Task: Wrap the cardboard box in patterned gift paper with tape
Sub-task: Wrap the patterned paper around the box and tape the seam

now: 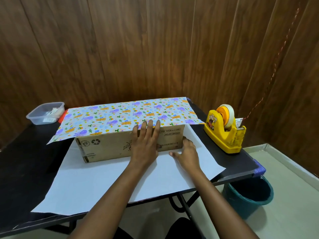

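Filling the lower view, a black tabletop (25, 161) carries everything but the bin. The gift paper (120, 114) lies spread over it, white side up toward the person, its far part folded patterned side up over the top of the cardboard box (107, 147). The box lies lengthwise at the middle of the sheet, its printed front face bare. A teal bucket (248, 195) stands on the floor under the tabletop's right corner. A yellow tape dispenser (224, 133) sits on the right edge, apart from the paper; a clear plastic container (45, 112) sits at the far left. The left hand (145, 145) lies flat on the box front, straight fingers (149, 125) spread up to the paper's edge. The right hand (187, 152) rests on the white sheet at the box's lower right corner, thumb stretched out; whether its fingers grip the paper I cannot tell
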A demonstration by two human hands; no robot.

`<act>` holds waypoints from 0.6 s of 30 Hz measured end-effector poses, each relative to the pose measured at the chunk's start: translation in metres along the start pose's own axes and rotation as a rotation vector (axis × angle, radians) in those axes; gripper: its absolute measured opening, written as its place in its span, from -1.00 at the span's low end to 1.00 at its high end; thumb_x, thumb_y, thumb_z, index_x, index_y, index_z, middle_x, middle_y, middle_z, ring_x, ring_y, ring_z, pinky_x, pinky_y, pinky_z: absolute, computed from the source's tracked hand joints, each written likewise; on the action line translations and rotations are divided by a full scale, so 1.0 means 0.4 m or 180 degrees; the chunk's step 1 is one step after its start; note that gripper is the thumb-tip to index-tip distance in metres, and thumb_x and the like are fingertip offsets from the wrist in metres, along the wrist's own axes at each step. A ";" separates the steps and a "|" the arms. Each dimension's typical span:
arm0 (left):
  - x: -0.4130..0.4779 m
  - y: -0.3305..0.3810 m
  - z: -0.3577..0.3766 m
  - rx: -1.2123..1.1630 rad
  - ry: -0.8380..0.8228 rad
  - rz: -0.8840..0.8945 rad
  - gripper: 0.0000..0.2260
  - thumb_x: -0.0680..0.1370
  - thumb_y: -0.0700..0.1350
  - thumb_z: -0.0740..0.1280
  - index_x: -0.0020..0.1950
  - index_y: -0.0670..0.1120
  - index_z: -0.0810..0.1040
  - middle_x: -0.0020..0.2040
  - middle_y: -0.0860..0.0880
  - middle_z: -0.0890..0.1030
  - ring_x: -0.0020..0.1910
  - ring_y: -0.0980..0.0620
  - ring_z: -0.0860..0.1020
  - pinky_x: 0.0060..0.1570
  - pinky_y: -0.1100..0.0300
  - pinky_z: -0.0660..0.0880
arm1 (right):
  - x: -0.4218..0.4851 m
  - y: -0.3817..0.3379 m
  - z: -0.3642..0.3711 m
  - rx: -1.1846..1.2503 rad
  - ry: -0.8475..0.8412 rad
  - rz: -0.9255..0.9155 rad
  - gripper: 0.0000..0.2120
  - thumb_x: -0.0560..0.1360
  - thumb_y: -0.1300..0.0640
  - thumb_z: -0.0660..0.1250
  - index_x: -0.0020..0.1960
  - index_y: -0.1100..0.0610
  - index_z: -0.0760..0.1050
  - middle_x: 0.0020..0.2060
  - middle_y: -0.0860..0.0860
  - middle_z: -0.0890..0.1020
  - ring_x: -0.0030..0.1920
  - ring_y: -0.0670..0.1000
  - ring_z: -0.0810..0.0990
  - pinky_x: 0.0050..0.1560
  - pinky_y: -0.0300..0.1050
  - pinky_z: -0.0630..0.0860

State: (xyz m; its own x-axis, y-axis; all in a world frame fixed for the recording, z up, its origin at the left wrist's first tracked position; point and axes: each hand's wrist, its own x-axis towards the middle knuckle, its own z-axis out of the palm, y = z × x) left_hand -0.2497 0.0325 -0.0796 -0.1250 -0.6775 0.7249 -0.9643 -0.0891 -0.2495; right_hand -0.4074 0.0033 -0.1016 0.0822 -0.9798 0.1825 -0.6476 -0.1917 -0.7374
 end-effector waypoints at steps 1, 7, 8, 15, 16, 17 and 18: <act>-0.004 0.000 -0.003 -0.0022 -0.0001 -0.0010 -0.15 0.16 -0.06 0.47 0.42 -0.12 0.26 0.26 -0.18 0.48 0.26 -0.16 0.32 0.28 -0.11 0.18 | 0.000 0.001 0.001 -0.0027 -0.0015 -0.0036 -0.33 0.42 0.05 0.45 0.43 0.14 0.25 0.33 0.08 0.41 0.36 0.10 0.28 0.15 -0.09 0.37; -0.004 -0.073 -0.021 -0.0314 0.0153 0.0074 -0.24 0.28 0.03 0.54 0.37 -0.17 0.32 0.20 -0.18 0.54 0.18 -0.17 0.49 0.20 0.01 0.26 | 0.002 -0.014 -0.007 0.0256 -0.0082 0.0242 -0.66 0.62 0.01 0.11 0.35 0.10 0.36 0.15 0.20 0.49 0.29 0.16 0.35 -0.04 -0.14 0.28; -0.008 -0.096 -0.027 -0.0251 0.0155 -0.0089 -0.25 0.25 0.07 0.56 0.32 -0.20 0.39 0.17 -0.19 0.56 0.16 -0.18 0.52 0.18 0.00 0.28 | 0.006 -0.011 -0.008 0.0292 -0.0055 0.0258 -0.66 0.62 0.01 0.10 0.33 0.10 0.38 0.14 0.21 0.49 0.29 0.16 0.34 -0.05 -0.14 0.28; -0.085 -0.217 -0.062 0.0348 -0.0078 -0.0864 -0.28 0.19 0.19 0.55 0.15 -0.24 0.48 0.07 -0.21 0.56 0.13 -0.25 0.52 0.22 -0.16 0.18 | 0.019 -0.009 0.004 0.0428 0.0048 0.0276 -0.67 0.62 0.00 0.12 0.25 0.11 0.50 0.11 0.16 0.59 0.28 0.17 0.32 -0.05 -0.13 0.27; -0.083 -0.216 -0.068 0.0380 -0.0036 -0.0818 -0.32 0.18 0.17 0.56 0.12 -0.22 0.49 0.03 -0.20 0.56 0.08 -0.22 0.53 0.21 -0.14 0.18 | 0.021 -0.009 0.003 0.0423 0.0049 0.0290 -0.68 0.62 0.00 0.13 0.24 0.11 0.51 0.09 0.16 0.60 0.28 0.17 0.33 -0.05 -0.14 0.27; -0.080 -0.212 -0.072 0.0401 0.0019 -0.0783 -0.35 0.18 0.15 0.57 0.09 -0.21 0.51 0.00 -0.18 0.57 0.04 -0.19 0.54 0.19 -0.13 0.19 | 0.023 -0.007 0.002 0.0420 0.0055 0.0303 -0.69 0.61 0.00 0.14 0.23 0.10 0.53 0.07 0.15 0.61 0.27 0.18 0.35 -0.06 -0.13 0.28; -0.076 -0.208 -0.076 0.0405 0.0074 -0.0774 -0.38 0.17 0.13 0.58 0.07 -0.19 0.52 -0.02 -0.17 0.57 0.00 -0.17 0.55 0.17 -0.11 0.19 | 0.026 -0.005 -0.001 0.0439 0.0071 0.0305 -0.70 0.60 -0.01 0.17 0.21 0.09 0.55 0.04 0.15 0.63 0.25 0.20 0.38 -0.06 -0.12 0.30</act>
State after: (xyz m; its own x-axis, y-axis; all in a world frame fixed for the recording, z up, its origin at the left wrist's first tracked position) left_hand -0.1729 0.0827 -0.0615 0.0998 -0.6081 0.7875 -0.9297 -0.3390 -0.1440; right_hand -0.4054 -0.0063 -0.0980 0.0073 -0.9927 0.1204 -0.5415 -0.1052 -0.8341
